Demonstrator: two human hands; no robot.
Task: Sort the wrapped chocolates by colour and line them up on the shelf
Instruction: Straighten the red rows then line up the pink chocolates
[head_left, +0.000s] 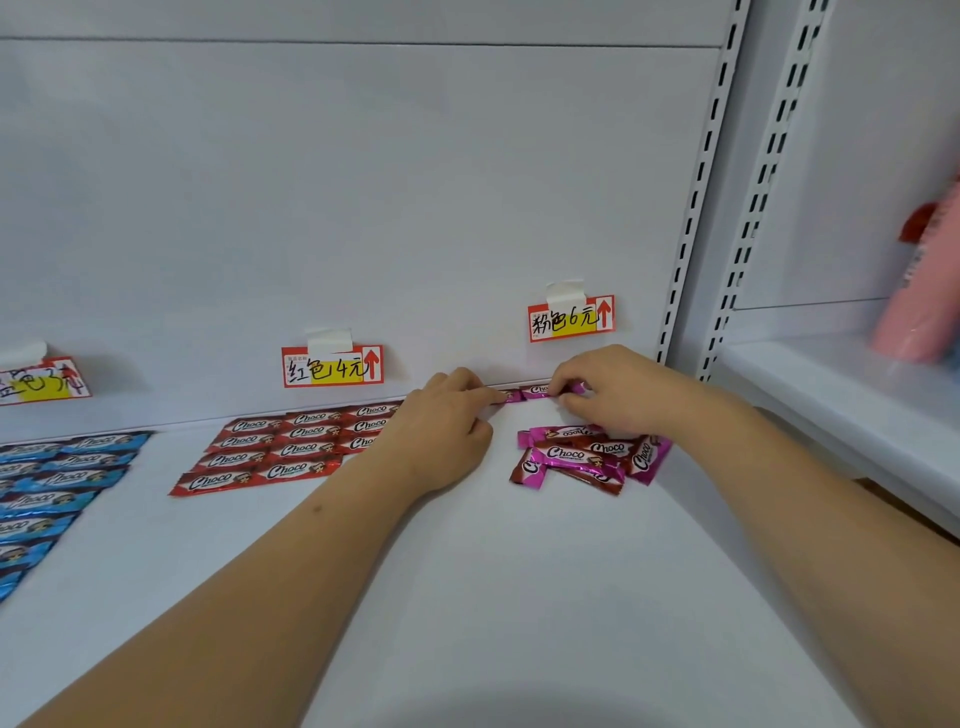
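Observation:
On the white shelf (467, 571), pink-wrapped chocolates (537, 391) lie end to end against the back wall under the pink price label (571, 318). My left hand (441, 436) touches the left piece with its index fingertip. My right hand (618, 395) pinches the right end of the right piece between thumb and fingers. A loose pile of pink chocolates (587, 457) lies just in front of my right hand. Red chocolates (291, 447) lie in neat rows under the red label (332, 366). Blue chocolates (52, 483) lie in rows at the far left.
A blue price label (41, 382) hangs on the back wall at the left. Slotted uprights (696, 197) bound the shelf bay on the right. Beyond them a neighbouring shelf (831, 384) holds a pink package (919, 291).

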